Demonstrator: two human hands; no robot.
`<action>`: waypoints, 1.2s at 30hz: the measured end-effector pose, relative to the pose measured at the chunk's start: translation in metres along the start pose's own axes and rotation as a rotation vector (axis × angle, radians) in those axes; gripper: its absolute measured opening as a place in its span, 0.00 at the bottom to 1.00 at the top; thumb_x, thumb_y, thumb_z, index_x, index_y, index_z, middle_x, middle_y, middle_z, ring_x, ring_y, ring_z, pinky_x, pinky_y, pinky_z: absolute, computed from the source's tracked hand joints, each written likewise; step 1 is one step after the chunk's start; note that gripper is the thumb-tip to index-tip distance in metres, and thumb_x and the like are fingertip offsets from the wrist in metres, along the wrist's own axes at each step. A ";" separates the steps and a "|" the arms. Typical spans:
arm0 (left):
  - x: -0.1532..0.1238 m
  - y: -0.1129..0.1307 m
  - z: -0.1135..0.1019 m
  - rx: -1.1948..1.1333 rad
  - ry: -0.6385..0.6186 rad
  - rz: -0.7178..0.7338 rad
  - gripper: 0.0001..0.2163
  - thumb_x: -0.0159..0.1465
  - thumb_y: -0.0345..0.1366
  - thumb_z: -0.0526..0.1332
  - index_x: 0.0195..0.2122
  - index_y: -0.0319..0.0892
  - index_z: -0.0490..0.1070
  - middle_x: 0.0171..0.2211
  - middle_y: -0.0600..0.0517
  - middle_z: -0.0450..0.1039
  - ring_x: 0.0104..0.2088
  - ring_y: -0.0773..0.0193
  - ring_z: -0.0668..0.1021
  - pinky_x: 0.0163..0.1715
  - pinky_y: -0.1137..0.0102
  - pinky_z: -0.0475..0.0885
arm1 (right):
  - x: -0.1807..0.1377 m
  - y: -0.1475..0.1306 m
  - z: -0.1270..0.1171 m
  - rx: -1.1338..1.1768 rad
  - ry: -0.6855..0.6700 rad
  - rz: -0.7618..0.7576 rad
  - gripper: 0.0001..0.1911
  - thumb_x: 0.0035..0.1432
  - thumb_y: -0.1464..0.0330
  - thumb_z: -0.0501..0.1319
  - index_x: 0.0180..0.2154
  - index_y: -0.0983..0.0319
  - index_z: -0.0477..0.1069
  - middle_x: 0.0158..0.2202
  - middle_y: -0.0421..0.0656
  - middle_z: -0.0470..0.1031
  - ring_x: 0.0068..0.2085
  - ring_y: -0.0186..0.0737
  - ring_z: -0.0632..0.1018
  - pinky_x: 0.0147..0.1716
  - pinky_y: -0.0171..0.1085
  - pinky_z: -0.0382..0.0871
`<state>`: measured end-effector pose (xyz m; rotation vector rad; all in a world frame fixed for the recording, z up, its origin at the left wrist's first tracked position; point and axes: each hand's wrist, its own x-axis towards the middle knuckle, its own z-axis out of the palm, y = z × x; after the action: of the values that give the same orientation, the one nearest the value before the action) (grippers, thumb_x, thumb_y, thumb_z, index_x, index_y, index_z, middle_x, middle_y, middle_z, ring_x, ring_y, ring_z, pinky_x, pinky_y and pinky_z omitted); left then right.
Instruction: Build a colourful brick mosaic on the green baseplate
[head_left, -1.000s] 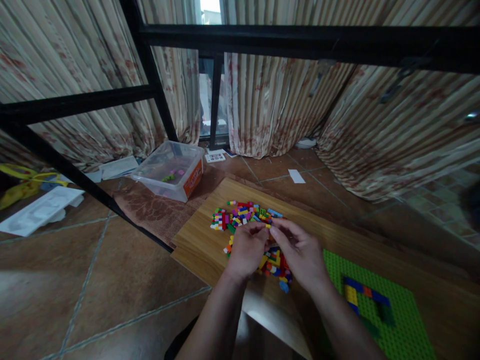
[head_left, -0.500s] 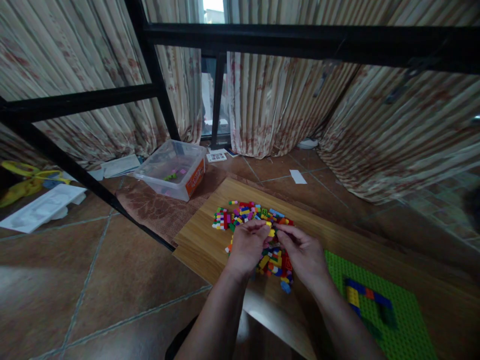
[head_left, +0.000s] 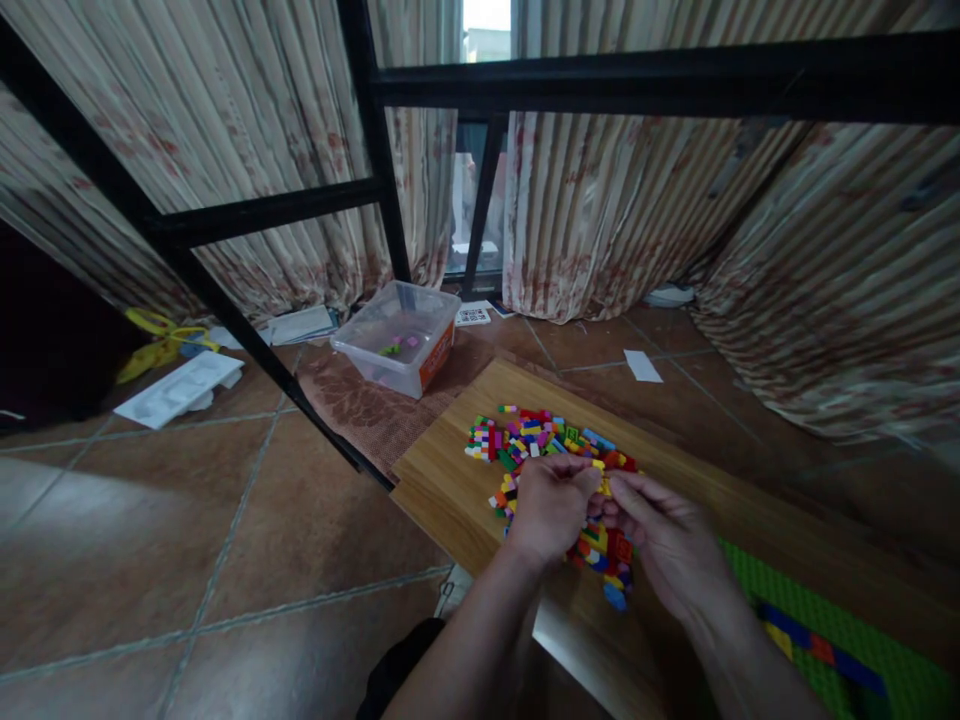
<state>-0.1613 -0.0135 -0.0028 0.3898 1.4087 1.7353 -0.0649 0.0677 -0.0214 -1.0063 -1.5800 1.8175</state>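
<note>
A small yellow toy brick [head_left: 603,483] shows between the fingertips of both hands, above a heap of mixed toy bricks [head_left: 525,432]. My left hand [head_left: 551,508] is closed in a pinch on the brick's left side. From the right, my right hand [head_left: 671,535] pinches it as well, thumb and fingers together. The hands hide part of the heap below them. To the right lies a green baseplate [head_left: 757,570], with a row of blue, red and yellow bricks [head_left: 823,650] on it, partly behind my right forearm.
The heap lies on a wooden table [head_left: 442,440]. Beyond its left end stands a clear plastic bin [head_left: 390,330] with a few bricks inside. A white moulded tray [head_left: 180,388] and a white paper [head_left: 643,366] are on the tiled floor. A black metal frame [head_left: 285,210] crosses the view.
The view has swung left, so everything sits further right in the picture. Both hands stay together over the heap, and the yellow brick remains between their fingers.
</note>
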 end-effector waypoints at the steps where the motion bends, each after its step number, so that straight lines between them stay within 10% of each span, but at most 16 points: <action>1: 0.000 0.000 -0.001 0.124 0.040 0.050 0.07 0.60 0.31 0.59 0.29 0.40 0.76 0.20 0.54 0.72 0.22 0.67 0.72 0.27 0.72 0.69 | 0.003 0.002 -0.002 -0.079 0.023 -0.030 0.18 0.43 0.55 0.71 0.34 0.59 0.79 0.29 0.42 0.80 0.28 0.38 0.76 0.29 0.37 0.71; 10: -0.002 -0.012 -0.006 0.947 0.220 0.314 0.08 0.59 0.27 0.57 0.29 0.40 0.75 0.31 0.43 0.76 0.32 0.57 0.76 0.35 0.66 0.68 | 0.021 0.000 -0.006 -0.719 0.074 -0.324 0.14 0.54 0.56 0.60 0.36 0.57 0.79 0.35 0.44 0.81 0.36 0.46 0.80 0.38 0.44 0.70; 14: -0.003 0.002 -0.015 0.883 0.288 0.339 0.11 0.62 0.29 0.54 0.29 0.42 0.76 0.32 0.44 0.77 0.34 0.57 0.77 0.36 0.66 0.68 | 0.026 -0.014 0.019 -0.729 -0.020 -0.416 0.13 0.57 0.60 0.58 0.38 0.58 0.78 0.37 0.43 0.81 0.37 0.44 0.79 0.39 0.42 0.70; 23: 0.006 0.042 -0.089 0.290 0.852 0.424 0.09 0.58 0.35 0.59 0.35 0.40 0.78 0.29 0.51 0.78 0.26 0.66 0.75 0.27 0.73 0.67 | 0.046 -0.014 0.102 -1.075 -0.443 -0.783 0.20 0.52 0.70 0.65 0.49 0.61 0.73 0.49 0.49 0.75 0.51 0.50 0.71 0.52 0.47 0.65; 30: 0.008 0.041 -0.099 0.146 0.820 0.377 0.09 0.56 0.36 0.61 0.34 0.40 0.78 0.30 0.51 0.77 0.29 0.66 0.77 0.28 0.75 0.68 | 0.053 0.001 0.117 -1.122 -0.473 -0.820 0.23 0.49 0.76 0.64 0.49 0.62 0.72 0.47 0.50 0.75 0.51 0.51 0.71 0.56 0.49 0.63; 36: 0.007 0.041 -0.092 0.128 0.609 0.226 0.10 0.56 0.38 0.63 0.34 0.38 0.77 0.28 0.51 0.76 0.27 0.67 0.75 0.27 0.75 0.67 | 0.028 -0.018 0.087 -0.667 -0.346 -0.560 0.26 0.55 0.66 0.64 0.56 0.55 0.67 0.54 0.46 0.73 0.56 0.48 0.72 0.55 0.50 0.65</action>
<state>-0.2459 -0.0681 0.0030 0.0837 1.9725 2.0563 -0.1528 0.0423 -0.0058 -0.4099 -2.4653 1.1265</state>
